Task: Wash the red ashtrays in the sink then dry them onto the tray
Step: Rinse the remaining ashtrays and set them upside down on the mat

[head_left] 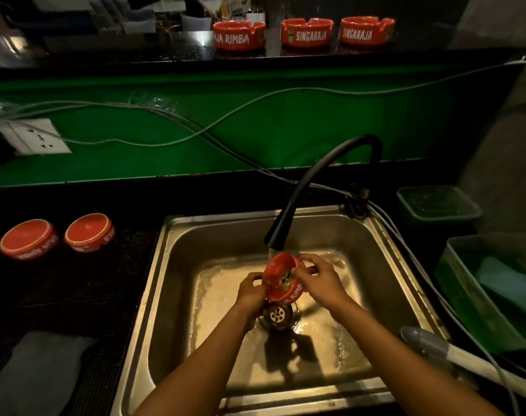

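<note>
Dim bar counter, steel sink [375, 265] at centre. Black faucet [315, 181] runs water onto red ashtray [281, 276], tilted over drain [277, 314]. Left hand [251, 291] and right hand [318, 279] both grip its rim, fingers curled; ashtray's far side hidden. Two upturned ashtrays [29, 238] [89, 232] on dark mat left; mat edges lost in shadow. Three upright ashtrays [239, 36] on far ledge. Grey cloth [36, 373] near left, cut off.

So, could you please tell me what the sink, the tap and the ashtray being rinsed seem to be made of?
Sink: brushed stainless steel by its look, grey with dull reflections and folded corners.
Tap: matte black, smoothly curved with no glare; probably a rubbery or coated flexible spout.
Ashtray, held in both hands: glossy red with printed lettering; it could be glazed ceramic, glass or melamine, the frame cannot settle which.
</note>
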